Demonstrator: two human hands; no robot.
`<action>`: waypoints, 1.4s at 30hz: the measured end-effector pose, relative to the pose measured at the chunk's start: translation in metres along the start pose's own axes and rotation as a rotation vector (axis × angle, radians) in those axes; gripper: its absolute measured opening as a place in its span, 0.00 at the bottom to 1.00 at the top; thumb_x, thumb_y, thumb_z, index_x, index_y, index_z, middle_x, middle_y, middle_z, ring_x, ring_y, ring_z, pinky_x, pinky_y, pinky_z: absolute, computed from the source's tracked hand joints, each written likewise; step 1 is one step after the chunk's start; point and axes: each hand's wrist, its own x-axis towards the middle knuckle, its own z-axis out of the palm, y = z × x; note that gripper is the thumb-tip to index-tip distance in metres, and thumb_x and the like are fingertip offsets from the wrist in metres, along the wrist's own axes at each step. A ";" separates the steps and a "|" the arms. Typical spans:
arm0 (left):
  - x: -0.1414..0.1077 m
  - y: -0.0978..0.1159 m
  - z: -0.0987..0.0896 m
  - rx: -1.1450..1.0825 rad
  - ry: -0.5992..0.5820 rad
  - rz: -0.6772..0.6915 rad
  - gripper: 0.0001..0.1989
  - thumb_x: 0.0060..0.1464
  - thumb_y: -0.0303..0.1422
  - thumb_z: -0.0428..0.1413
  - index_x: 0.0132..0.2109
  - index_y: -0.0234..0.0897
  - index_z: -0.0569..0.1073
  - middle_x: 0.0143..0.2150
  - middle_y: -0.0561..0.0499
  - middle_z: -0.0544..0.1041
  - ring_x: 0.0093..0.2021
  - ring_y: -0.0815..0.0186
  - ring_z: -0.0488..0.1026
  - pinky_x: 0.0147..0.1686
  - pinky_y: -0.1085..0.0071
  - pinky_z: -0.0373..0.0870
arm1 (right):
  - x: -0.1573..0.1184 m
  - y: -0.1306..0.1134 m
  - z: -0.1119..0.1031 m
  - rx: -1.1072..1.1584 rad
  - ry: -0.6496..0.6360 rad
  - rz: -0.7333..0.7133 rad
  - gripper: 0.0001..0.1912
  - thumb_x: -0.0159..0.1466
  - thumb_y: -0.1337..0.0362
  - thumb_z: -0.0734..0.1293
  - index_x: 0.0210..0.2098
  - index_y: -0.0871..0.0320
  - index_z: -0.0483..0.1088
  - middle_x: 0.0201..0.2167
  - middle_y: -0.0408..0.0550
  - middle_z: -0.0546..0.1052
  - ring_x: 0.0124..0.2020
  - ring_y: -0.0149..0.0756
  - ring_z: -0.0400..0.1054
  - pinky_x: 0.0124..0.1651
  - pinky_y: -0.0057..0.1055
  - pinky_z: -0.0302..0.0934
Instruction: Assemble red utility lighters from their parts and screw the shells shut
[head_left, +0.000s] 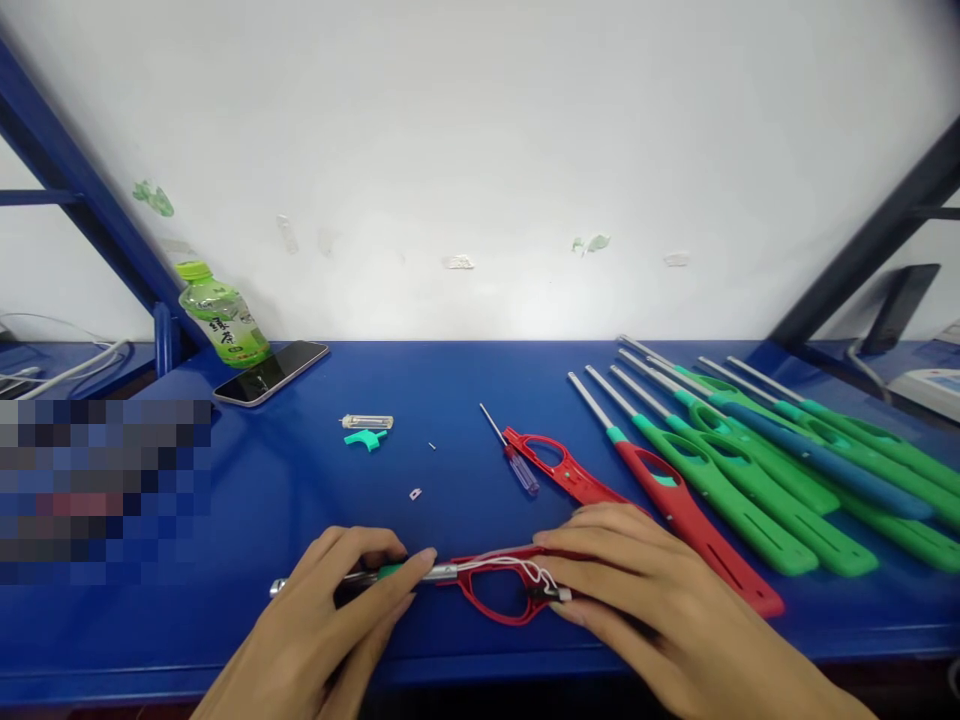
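The left hand (337, 610) is closed on the rod (444, 573) and the right hand (660, 590) grips the shell (506, 619) at lower centre; the rod appears seated, wires (525, 567) exposed, with cover (581, 484), trigger (366, 439) and tank (367, 422) unfitted.

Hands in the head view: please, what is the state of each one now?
Left hand: closed, gripping the metal tube.
Right hand: partly closed, holding the red handle shell.

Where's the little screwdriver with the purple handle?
In the head view, the screwdriver lies on the blue table, just right of the middle, beside the left end of the loose red piece and beyond the right hand.
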 end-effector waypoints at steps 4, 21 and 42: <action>-0.002 -0.006 0.004 0.038 0.027 0.051 0.28 0.71 0.28 0.51 0.72 0.58 0.71 0.53 0.48 0.81 0.49 0.63 0.82 0.45 0.75 0.82 | -0.001 0.002 0.001 -0.006 0.004 -0.002 0.18 0.77 0.62 0.68 0.64 0.48 0.77 0.58 0.43 0.84 0.60 0.40 0.77 0.65 0.33 0.72; -0.011 -0.011 0.010 0.020 -0.001 -0.032 0.25 0.73 0.33 0.48 0.70 0.61 0.74 0.57 0.49 0.81 0.48 0.63 0.83 0.41 0.76 0.81 | -0.007 0.002 0.004 0.033 -0.003 0.085 0.13 0.78 0.60 0.67 0.60 0.43 0.78 0.63 0.41 0.82 0.62 0.41 0.78 0.66 0.40 0.74; -0.008 -0.001 0.002 0.046 0.076 -0.088 0.16 0.76 0.43 0.53 0.63 0.53 0.78 0.60 0.51 0.78 0.57 0.60 0.78 0.57 0.65 0.76 | -0.011 0.005 0.007 0.021 0.020 0.124 0.14 0.78 0.62 0.66 0.57 0.40 0.78 0.65 0.40 0.78 0.61 0.41 0.78 0.64 0.40 0.76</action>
